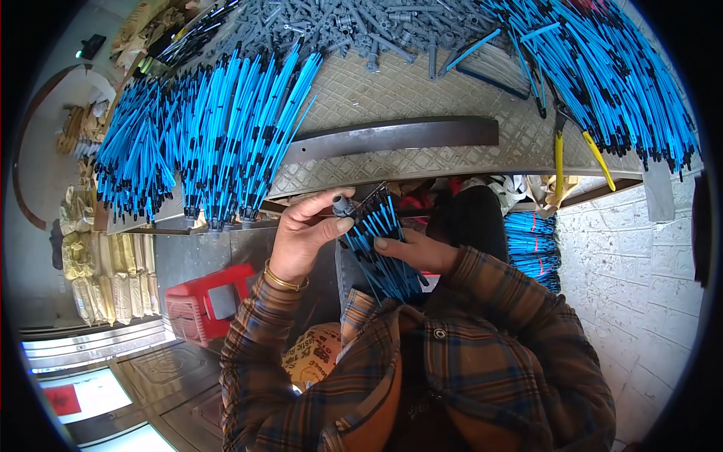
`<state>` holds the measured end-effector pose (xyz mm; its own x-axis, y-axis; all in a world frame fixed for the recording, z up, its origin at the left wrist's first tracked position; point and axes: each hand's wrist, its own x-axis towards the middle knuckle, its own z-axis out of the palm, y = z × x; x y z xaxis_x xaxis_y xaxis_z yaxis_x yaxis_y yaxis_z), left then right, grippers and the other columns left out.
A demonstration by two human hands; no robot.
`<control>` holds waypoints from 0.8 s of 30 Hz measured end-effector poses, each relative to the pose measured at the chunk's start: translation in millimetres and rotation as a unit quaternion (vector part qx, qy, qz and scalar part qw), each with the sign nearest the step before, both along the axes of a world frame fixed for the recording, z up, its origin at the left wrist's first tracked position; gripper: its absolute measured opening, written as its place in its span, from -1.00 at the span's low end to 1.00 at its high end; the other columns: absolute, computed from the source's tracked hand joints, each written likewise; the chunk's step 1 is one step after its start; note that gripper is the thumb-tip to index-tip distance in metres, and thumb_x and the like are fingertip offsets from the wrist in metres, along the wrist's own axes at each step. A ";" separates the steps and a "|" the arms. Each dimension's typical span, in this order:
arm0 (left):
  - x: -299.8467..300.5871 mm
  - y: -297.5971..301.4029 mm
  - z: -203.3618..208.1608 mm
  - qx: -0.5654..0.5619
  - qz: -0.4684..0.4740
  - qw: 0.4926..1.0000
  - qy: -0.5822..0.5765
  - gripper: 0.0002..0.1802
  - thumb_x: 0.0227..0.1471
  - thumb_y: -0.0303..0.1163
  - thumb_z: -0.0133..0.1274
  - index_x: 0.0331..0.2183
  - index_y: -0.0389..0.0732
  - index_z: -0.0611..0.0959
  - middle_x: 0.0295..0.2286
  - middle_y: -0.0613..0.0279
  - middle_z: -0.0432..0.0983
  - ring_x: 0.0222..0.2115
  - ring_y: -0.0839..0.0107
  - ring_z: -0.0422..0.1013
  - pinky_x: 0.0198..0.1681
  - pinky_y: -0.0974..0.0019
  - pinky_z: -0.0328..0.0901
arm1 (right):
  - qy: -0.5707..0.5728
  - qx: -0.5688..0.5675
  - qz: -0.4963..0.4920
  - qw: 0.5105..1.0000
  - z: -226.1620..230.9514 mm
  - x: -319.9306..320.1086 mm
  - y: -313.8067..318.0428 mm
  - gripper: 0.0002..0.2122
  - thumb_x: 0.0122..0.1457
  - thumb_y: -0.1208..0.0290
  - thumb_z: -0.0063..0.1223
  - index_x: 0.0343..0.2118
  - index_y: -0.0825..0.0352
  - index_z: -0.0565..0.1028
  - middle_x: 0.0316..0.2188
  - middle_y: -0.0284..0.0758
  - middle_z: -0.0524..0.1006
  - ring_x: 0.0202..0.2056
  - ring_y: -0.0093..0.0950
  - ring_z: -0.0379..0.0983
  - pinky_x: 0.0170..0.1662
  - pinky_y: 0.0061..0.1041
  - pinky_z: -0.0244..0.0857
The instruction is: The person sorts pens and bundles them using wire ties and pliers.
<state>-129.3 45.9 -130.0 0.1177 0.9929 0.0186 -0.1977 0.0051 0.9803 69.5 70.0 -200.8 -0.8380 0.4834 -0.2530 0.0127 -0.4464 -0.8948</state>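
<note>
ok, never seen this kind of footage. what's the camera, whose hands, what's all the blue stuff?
This is one picture from a wide fisheye camera worn on a person's head, looking down, so straight edges bend near the rim. There is no machine: the two bare hands belong to the wearer, whose plaid sleeves enter from below. The left hand, with a gold bangle on its wrist, pinches a small grey plastic piece between thumb and fingers. The right hand has its grip on a bundle of blue and black sticks. On the patterned metal table lie big heaps of the same blue sticks, a pile of grey plastic parts, a dark metal bar and yellow-handled pliers. A red plastic stool stands lower left.
</note>
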 end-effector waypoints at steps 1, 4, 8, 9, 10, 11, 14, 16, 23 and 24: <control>-1.9 -0.2 3.0 0.007 -0.013 1.000 0.011 -0.56 -0.16 -0.69 0.08 -0.14 -0.26 0.51 -0.18 0.20 0.45 -0.26 0.57 0.37 -0.17 0.47 0.30 | -0.006 0.006 0.013 1.000 3.7 -1.4 3.2 -0.51 0.12 -0.05 -0.13 -0.22 0.38 0.44 -0.36 -0.38 0.45 -0.30 -0.61 0.31 -0.19 -0.56 0.22; -7.4 -0.7 22.5 0.046 -0.037 0.997 0.046 -0.57 -0.15 -0.69 0.07 -0.14 -0.25 0.51 -0.15 0.18 0.44 -0.25 0.56 0.37 -0.17 0.46 0.31 | 0.005 -0.005 0.032 0.999 7.7 -0.3 4.0 -0.55 0.12 -0.01 -0.11 -0.17 0.34 0.43 -0.33 -0.42 0.45 -0.28 -0.62 0.31 -0.17 -0.56 0.22; 12.1 -18.3 45.4 -0.037 -0.042 0.998 0.013 -0.65 -0.11 -0.67 0.06 -0.19 -0.27 0.53 -0.21 0.26 0.45 -0.25 0.56 0.37 -0.16 0.47 0.30 | 0.033 -0.015 -0.013 0.999 22.8 10.4 -23.5 -0.61 0.13 0.07 -0.08 -0.17 0.32 0.43 -0.32 -0.44 0.45 -0.29 -0.65 0.32 -0.18 -0.58 0.23; 14.4 -18.7 48.7 -0.074 -0.056 0.995 -0.030 -0.69 -0.10 -0.67 0.05 -0.21 -0.28 0.54 -0.23 0.30 0.46 -0.25 0.57 0.36 -0.16 0.48 0.29 | 0.039 0.003 -0.011 0.999 24.6 12.9 -25.7 -0.61 0.13 0.07 -0.08 -0.17 0.32 0.43 -0.32 -0.44 0.45 -0.29 -0.65 0.32 -0.18 -0.58 0.23; 13.6 -25.2 50.6 -0.064 -0.051 0.996 -0.026 -0.69 -0.10 -0.67 0.05 -0.21 -0.28 0.54 -0.23 0.30 0.46 -0.25 0.57 0.36 -0.16 0.48 0.29 | 0.023 -0.020 -0.006 1.000 25.0 15.1 -33.7 -0.65 0.16 0.14 -0.12 -0.15 0.32 0.40 -0.29 -0.41 0.46 -0.27 -0.62 0.36 -0.17 -0.57 0.26; 13.1 -31.7 51.3 -0.085 -0.060 0.995 -0.009 -0.70 -0.12 -0.62 0.08 -0.23 -0.27 0.55 -0.22 0.27 0.46 -0.22 0.51 0.36 -0.14 0.43 0.28 | 0.007 -0.045 0.000 0.999 24.6 17.2 -41.2 -0.70 0.19 0.22 -0.16 -0.13 0.33 0.37 -0.27 -0.37 0.46 -0.25 -0.60 0.40 -0.16 -0.56 0.30; 18.4 -39.9 68.2 -0.131 -0.080 0.988 0.021 -0.69 -0.18 -0.53 0.15 -0.26 -0.25 0.56 -0.20 0.20 0.45 -0.16 0.40 0.36 -0.10 0.33 0.27 | 0.007 -0.056 -0.010 0.998 25.5 24.2 -60.9 -0.71 0.19 0.23 -0.15 -0.15 0.33 0.38 -0.31 -0.39 0.48 -0.29 -0.61 0.41 -0.21 -0.59 0.31; 17.8 -40.9 81.1 0.082 -0.095 0.935 0.333 -0.69 -0.18 -0.51 0.18 -0.27 -0.25 0.57 -0.24 0.22 0.47 -0.20 0.46 0.36 -0.17 0.38 0.28 | 0.002 -0.073 -0.015 0.997 26.4 28.3 -70.2 -0.72 0.19 0.23 -0.15 -0.16 0.33 0.39 -0.32 -0.40 0.48 -0.31 -0.61 0.42 -0.23 -0.60 0.32; 20.5 -13.3 94.4 0.038 -0.130 0.844 0.519 -0.61 -0.18 -0.51 0.19 -0.19 -0.26 0.55 -0.44 0.29 0.52 -0.49 0.63 0.38 -0.43 0.54 0.29 | 0.014 0.000 -0.102 0.995 14.3 12.9 -48.4 -0.67 0.14 0.14 -0.07 -0.32 0.38 0.46 -0.48 -0.45 0.45 -0.41 -0.69 0.30 -0.33 -0.59 0.23; 21.8 -12.8 85.6 0.029 -0.145 0.847 0.511 -0.61 -0.18 -0.51 0.19 -0.19 -0.26 0.55 -0.44 0.29 0.52 -0.49 0.63 0.38 -0.43 0.54 0.29 | 0.005 -0.016 -0.110 0.994 11.3 12.9 -48.6 -0.67 0.14 0.14 -0.07 -0.32 0.38 0.46 -0.48 -0.45 0.45 -0.41 -0.69 0.30 -0.33 -0.59 0.23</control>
<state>-107.5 33.1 -44.4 0.3405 0.9206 -0.1913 0.7546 -0.1462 0.6397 82.5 21.4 -189.4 -0.7158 0.6469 -0.2630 -0.0971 -0.4652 -0.8799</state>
